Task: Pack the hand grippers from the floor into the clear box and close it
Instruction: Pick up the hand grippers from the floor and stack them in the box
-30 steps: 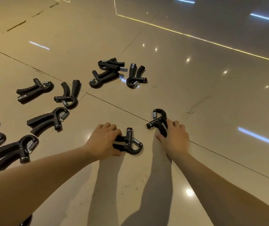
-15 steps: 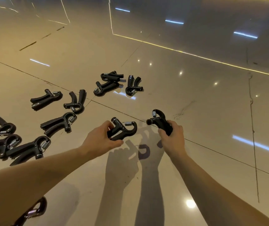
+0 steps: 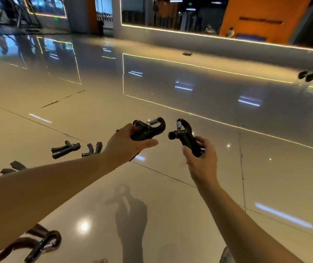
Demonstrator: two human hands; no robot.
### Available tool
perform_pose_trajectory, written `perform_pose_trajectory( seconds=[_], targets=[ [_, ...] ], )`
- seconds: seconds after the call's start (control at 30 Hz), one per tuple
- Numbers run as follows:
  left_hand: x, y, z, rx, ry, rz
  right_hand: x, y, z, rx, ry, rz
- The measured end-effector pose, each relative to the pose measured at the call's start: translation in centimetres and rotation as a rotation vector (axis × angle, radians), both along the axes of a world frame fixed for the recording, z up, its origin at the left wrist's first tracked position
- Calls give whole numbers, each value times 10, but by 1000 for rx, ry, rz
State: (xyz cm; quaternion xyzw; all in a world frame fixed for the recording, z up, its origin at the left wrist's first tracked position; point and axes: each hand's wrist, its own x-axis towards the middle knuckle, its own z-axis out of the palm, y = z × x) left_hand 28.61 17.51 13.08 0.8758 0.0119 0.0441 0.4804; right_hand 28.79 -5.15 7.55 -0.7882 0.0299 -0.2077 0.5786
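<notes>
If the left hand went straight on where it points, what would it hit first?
Probably the black gripper held in the right hand, just past the left hand and its own gripper; depth is unclear.

Warm, dim light glares off the glossy floor (image 3: pixel 94 114); soft shadows (image 3: pixel 131 217) pool below, edges bowed, perhaps motion-blurred.

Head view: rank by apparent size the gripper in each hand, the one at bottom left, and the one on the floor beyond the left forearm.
1. bottom-left gripper, probably just nearest the camera.
2. left-hand gripper and right-hand gripper, alike.
3. far floor gripper.
</notes>
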Motion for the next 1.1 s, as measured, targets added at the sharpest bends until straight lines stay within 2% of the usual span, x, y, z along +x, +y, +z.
perform_pose_trajectory(
  seconds=[0.23, 0.37, 0.5, 0.77, 0.93, 1.1],
  targets=[
    [-81, -58, 85, -272, 28, -55, -98, -15, 85, -182, -193, 79],
    [-129, -81, 116, -345, 24, -97, -153, -34, 118, -227, -271, 78],
    [-184, -104, 145, -389, 35, -184, -203, -57, 147, -270, -297, 65],
    [-265, -162, 189, -488, -54, -273, -282, -115, 218, -519, -288, 20],
    [-291, -224, 205, -528, -52, -376, -308, -173, 237, -601, -307, -104],
    [-301, -298, 193, -528, 5, -441, -331, -247, 221, -583, -279, -182]
  ],
)
